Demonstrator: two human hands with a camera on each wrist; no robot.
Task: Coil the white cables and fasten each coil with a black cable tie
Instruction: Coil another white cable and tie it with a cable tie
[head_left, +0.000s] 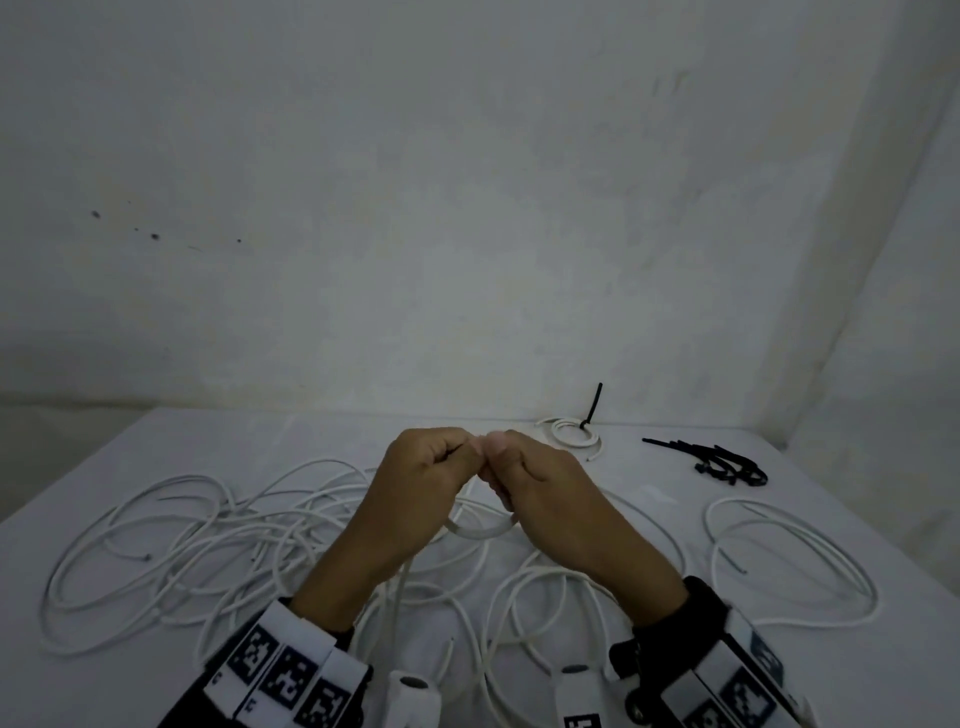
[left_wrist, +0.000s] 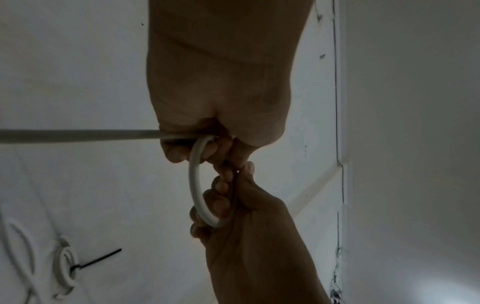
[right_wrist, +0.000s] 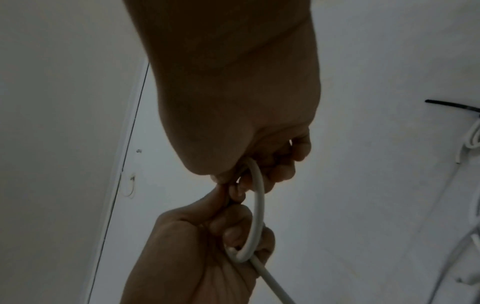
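Note:
Both hands are raised over the table with their thumbs touching. My left hand (head_left: 454, 454) and right hand (head_left: 501, 460) each curl their fingers round one white cable, whose short loop (head_left: 480, 530) hangs between them. From the left wrist, the loop (left_wrist: 194, 179) runs from the left fingers (left_wrist: 179, 153) down into the right hand (left_wrist: 233, 207), and the cable's tail (left_wrist: 78, 134) leads off left. The right wrist view shows the same loop (right_wrist: 258, 205) between the right fingers (right_wrist: 283, 172) and the left hand (right_wrist: 207, 236). Something thin and dark sits where the thumbs meet; I cannot tell what.
A finished small coil (head_left: 571, 439) with a black tie (head_left: 593, 408) standing up lies at the back by the wall. A pile of black cable ties (head_left: 727, 462) lies at the back right. Loose white cables sprawl at the left (head_left: 182, 545) and right (head_left: 779, 561) on the white table (head_left: 208, 441).

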